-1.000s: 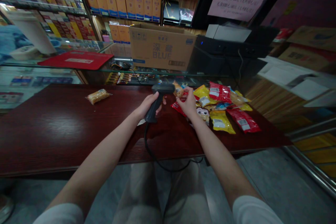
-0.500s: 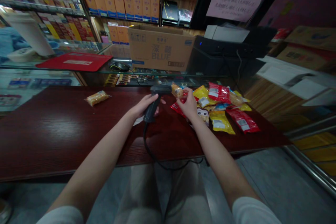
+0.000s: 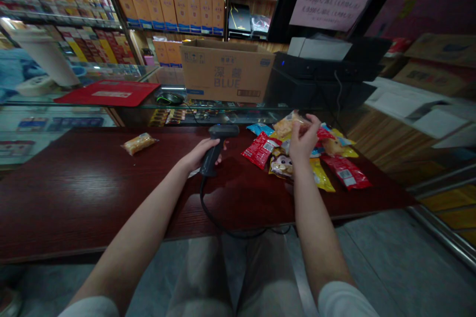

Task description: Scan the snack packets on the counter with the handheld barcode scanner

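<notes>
My left hand [image 3: 203,154] is wrapped round the handle of a black barcode scanner [image 3: 211,153], which stands upright over the table with its head pointing right. A cable hangs from its base. My right hand [image 3: 304,141] is raised over a pile of snack packets, its fingers curled on the edge of a clear packet with tan food [image 3: 286,125]. Below it lie a red packet [image 3: 259,149], a monkey-face packet [image 3: 281,164], a yellow packet [image 3: 323,176] and another red packet [image 3: 346,172]. A blue packet [image 3: 258,129] shows behind them.
One clear-wrapped snack [image 3: 139,143] lies apart on the left of the dark red table [image 3: 92,198]. Behind the table, a glass counter carries a red mat [image 3: 111,93], a mouse [image 3: 169,98], a cardboard box [image 3: 226,73] and a black printer-like machine [image 3: 323,72].
My right hand has moved right, from beside the scanner to above the pile, with the clear packet. The blue and red packets at the left are more exposed. The scanner has shifted slightly left.
</notes>
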Action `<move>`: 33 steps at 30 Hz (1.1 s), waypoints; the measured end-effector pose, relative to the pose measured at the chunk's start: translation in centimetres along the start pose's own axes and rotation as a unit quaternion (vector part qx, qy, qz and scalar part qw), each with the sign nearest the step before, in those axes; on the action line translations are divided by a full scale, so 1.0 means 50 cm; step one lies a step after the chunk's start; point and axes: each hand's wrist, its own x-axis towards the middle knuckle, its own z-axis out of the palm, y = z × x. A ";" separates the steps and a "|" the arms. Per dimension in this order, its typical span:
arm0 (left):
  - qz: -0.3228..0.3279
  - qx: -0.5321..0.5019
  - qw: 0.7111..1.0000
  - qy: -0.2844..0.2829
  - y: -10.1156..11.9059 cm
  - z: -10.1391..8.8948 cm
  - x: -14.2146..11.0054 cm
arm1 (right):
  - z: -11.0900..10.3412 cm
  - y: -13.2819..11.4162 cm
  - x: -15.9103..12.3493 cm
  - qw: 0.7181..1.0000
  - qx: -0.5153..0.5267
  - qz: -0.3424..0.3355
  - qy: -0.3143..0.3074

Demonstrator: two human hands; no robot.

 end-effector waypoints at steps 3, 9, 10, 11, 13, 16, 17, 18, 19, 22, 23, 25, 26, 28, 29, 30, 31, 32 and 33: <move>-0.013 -0.011 1.000 -0.007 0.012 -0.006 -0.002 | -0.019 0.036 0.019 0.999 -0.040 0.004 0.030; -0.059 0.003 0.998 -0.012 0.061 -0.028 0.020 | -0.037 0.070 0.022 0.991 -0.114 0.061 -0.017; -0.063 0.007 0.998 -0.018 0.068 -0.030 0.026 | -0.038 0.068 0.021 0.990 -0.120 0.064 -0.017; -0.068 0.008 0.997 -0.025 0.074 -0.032 0.033 | -0.039 0.065 0.020 0.990 -0.124 0.065 -0.018; -0.082 0.001 0.996 -0.042 0.081 -0.035 0.047 | -0.040 0.057 0.019 0.989 -0.128 0.069 -0.026; -0.118 -0.012 0.989 -0.090 0.084 -0.045 0.070 | -0.038 0.043 0.017 0.985 -0.141 0.085 -0.051; -0.132 -0.015 0.985 -0.112 0.084 -0.052 0.079 | -0.037 0.039 0.016 0.983 -0.146 0.090 -0.058; -0.145 -0.018 0.980 -0.137 0.085 -0.059 0.089 | -0.036 0.035 0.014 0.982 -0.153 0.093 -0.061; -0.156 -0.019 0.974 -0.162 0.087 -0.068 0.101 | -0.035 0.032 0.013 0.981 -0.159 0.095 -0.064; -0.169 -0.010 0.959 -0.228 0.095 -0.100 0.144 | -0.034 0.027 0.010 0.977 -0.177 0.096 -0.067; -0.170 -0.005 0.954 -0.245 0.098 -0.111 0.161 | -0.033 0.027 0.009 0.977 -0.181 0.096 -0.067; -0.173 -0.001 0.946 -0.274 0.100 -0.133 0.192 | -0.033 0.029 0.008 0.974 -0.190 0.098 -0.070; -0.172 -0.005 0.943 -0.286 0.099 -0.144 0.205 | -0.033 0.030 0.008 0.973 -0.195 0.100 -0.072; -0.165 -0.020 0.937 -0.307 0.095 -0.164 0.226 | -0.033 0.034 0.008 0.971 -0.207 0.097 -0.070; -0.158 -0.029 0.934 -0.318 0.092 -0.174 0.233 | -0.033 0.035 0.009 0.971 -0.211 0.091 -0.065; -0.151 -0.040 0.932 -0.328 0.088 -0.182 0.238 | -0.033 0.036 0.009 0.971 -0.215 0.084 -0.060; -0.144 -0.053 0.929 -0.337 0.083 -0.190 0.241 | -0.034 0.036 0.010 0.971 -0.219 0.076 -0.054; -0.138 -0.066 0.927 -0.343 0.078 -0.197 0.243 | -0.034 0.035 0.011 0.971 -0.224 0.070 -0.051; -0.135 -0.079 0.924 -0.348 0.072 -0.203 0.244 | -0.034 0.034 0.011 0.970 -0.229 0.067 -0.049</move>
